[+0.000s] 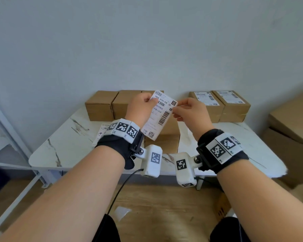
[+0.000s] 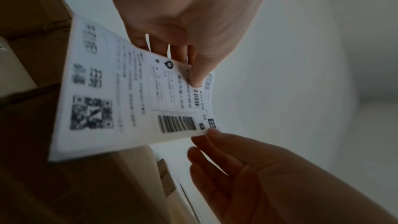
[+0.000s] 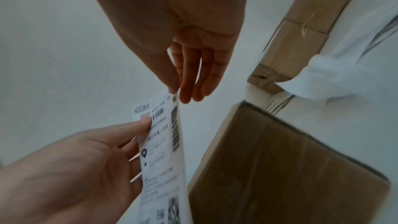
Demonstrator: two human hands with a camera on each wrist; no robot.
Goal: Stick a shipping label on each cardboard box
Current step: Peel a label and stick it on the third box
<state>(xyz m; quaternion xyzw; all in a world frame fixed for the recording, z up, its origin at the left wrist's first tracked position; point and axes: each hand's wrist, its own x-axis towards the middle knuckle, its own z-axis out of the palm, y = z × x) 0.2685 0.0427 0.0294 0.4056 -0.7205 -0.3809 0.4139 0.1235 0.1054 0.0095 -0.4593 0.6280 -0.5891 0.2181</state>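
Head view: the left hand (image 1: 140, 106) pinched the label (image 1: 158, 115) near its top edge, thumb on the printed face, holding it in the air above the near box (image 1: 166, 137) on the table (image 1: 68, 142). The right hand (image 1: 189, 110) pinched the label's upper right corner. The step appeared to be peeling the backing. The label's long axis ran from far-right down to near-left, print facing the person. Two far-right boxes (image 1: 220, 103) already carried labels; the far-left boxes (image 1: 101, 103) did not.

Left wrist view: the thumb (image 2: 197, 72) pressed the print; fingers sat behind.

Right wrist view: the fingertips (image 3: 174, 89) met at the corner. Next, the backing probably needed separating, then the label lowering flat onto the near box.
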